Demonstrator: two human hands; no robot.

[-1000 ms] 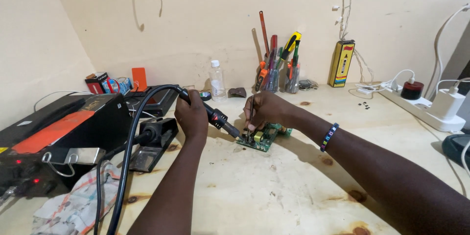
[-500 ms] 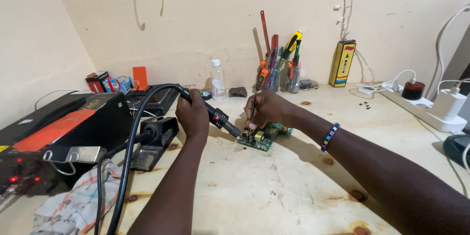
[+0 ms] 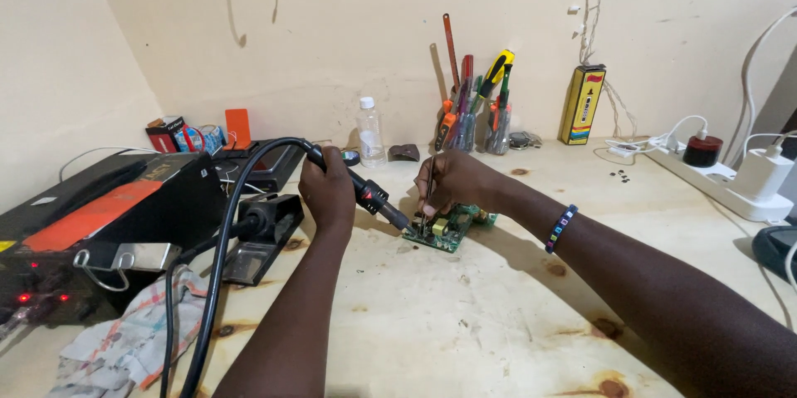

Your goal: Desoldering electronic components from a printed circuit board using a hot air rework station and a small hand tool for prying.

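Both bare forearms reach forward from the lower edge of the view and converge toward the middle, the left arm rising almost straight up the frame, the right arm coming in on a long diagonal from the lower right corner. The left hand [image 3: 330, 190] is curled into a closed fist-like grip, knuckles up, wrist bent slightly toward the right. The right hand [image 3: 455, 182] is bent down at the wrist with fingers pinched together and pointing downward, a beaded band circling its forearm
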